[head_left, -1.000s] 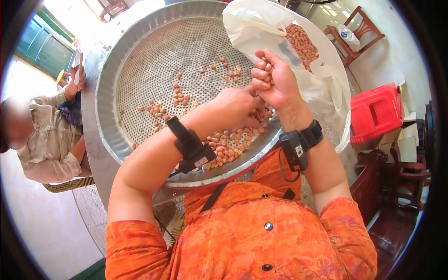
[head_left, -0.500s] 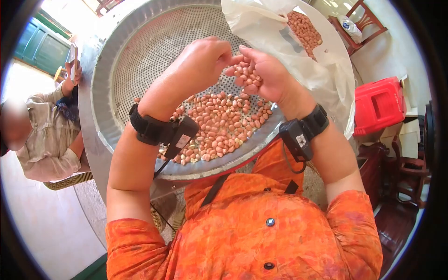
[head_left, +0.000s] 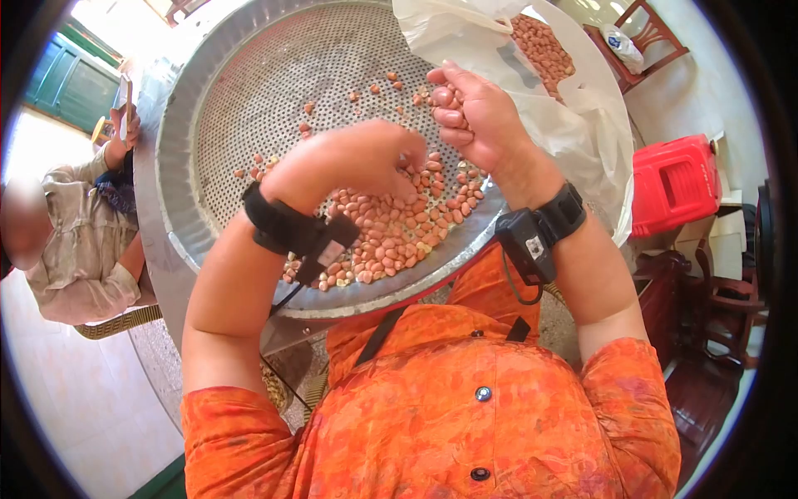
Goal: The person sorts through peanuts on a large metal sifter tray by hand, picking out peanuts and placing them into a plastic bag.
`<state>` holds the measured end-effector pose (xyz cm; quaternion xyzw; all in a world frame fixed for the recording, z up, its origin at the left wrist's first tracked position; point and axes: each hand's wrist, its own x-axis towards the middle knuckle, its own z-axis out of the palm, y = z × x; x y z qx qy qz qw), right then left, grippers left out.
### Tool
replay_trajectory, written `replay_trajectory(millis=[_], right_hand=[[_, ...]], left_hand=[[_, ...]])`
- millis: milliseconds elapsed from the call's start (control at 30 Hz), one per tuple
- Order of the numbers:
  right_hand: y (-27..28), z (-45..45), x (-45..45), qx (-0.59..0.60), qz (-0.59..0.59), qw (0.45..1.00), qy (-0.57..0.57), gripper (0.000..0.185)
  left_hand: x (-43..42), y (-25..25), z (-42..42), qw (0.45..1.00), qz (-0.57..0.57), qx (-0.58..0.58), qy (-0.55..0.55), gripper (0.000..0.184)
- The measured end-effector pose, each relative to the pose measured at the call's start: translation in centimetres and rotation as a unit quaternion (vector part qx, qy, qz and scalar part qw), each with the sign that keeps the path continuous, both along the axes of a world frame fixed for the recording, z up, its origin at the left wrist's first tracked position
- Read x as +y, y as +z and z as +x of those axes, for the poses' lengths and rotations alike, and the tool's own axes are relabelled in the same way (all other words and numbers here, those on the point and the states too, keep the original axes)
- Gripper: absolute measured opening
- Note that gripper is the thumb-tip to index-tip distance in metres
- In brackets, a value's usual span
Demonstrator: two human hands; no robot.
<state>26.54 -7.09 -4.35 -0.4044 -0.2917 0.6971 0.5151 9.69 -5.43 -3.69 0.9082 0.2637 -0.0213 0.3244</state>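
Shelled, reddish-skinned peanuts point(head_left: 391, 241) are heaped along the near side of a round metal sieve tray point(head_left: 258, 108) with a perforated bottom. My left hand point(head_left: 357, 162) reaches down at the pile's upper edge, its bent fingers apart and touching peanuts; the fingertips are partly blurred. Raised to the right of it, my right hand point(head_left: 482, 116) is curled around a handful of peanuts, some showing between thumb and fingers. A few loose peanuts point(head_left: 374, 88) lie scattered farther up the perforated bottom.
A whitish plastic bag point(head_left: 573, 150) overlaps the tray's right rim, with more peanuts point(head_left: 542, 51) in it. A red plastic container point(head_left: 677, 187) stands at the right. On the left sits another person point(head_left: 79, 241) holding a phone-like object. Wooden chairs point(head_left: 657, 41) are around.
My left hand has dropped from beside my right hand down to the peanut pile. My right hand has turned and curled its fingers over the peanuts that lay in its open palm.
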Motion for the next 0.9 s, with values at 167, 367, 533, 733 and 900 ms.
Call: replay_trajectory(millis=[167, 367, 533, 733, 900], right_hand=[[-0.8, 1.1, 0.9, 0.149, -0.016, 0.989, 0.001, 0.028], [-0.2, 0.2, 0.8, 0.15, -0.057, 0.987, 0.0, 0.043], [-0.5, -0.1, 0.9, 0.189, -0.056, 0.975, 0.098, 0.053], [0.2, -0.4, 0.4, 0.136, -0.058, 0.983, 0.105, 0.054], [0.1, -0.4, 0.4, 0.155, -0.052, 0.981, 0.104, 0.05]], left_hand=[[-2.4, -0.5, 1.8, 0.989, -0.077, 0.094, -0.084, 0.007], [0.4, 3.0, -1.4, 0.991, 0.107, -0.023, 0.078, 0.006], [-0.2, 4.0, -0.2, 0.968, 0.102, -0.166, 0.159, 0.012], [1.7, 2.4, -0.7, 0.924, 0.134, -0.291, 0.21, 0.019], [3.4, 1.4, -2.2, 0.911, 0.187, -0.216, 0.297, 0.019]])
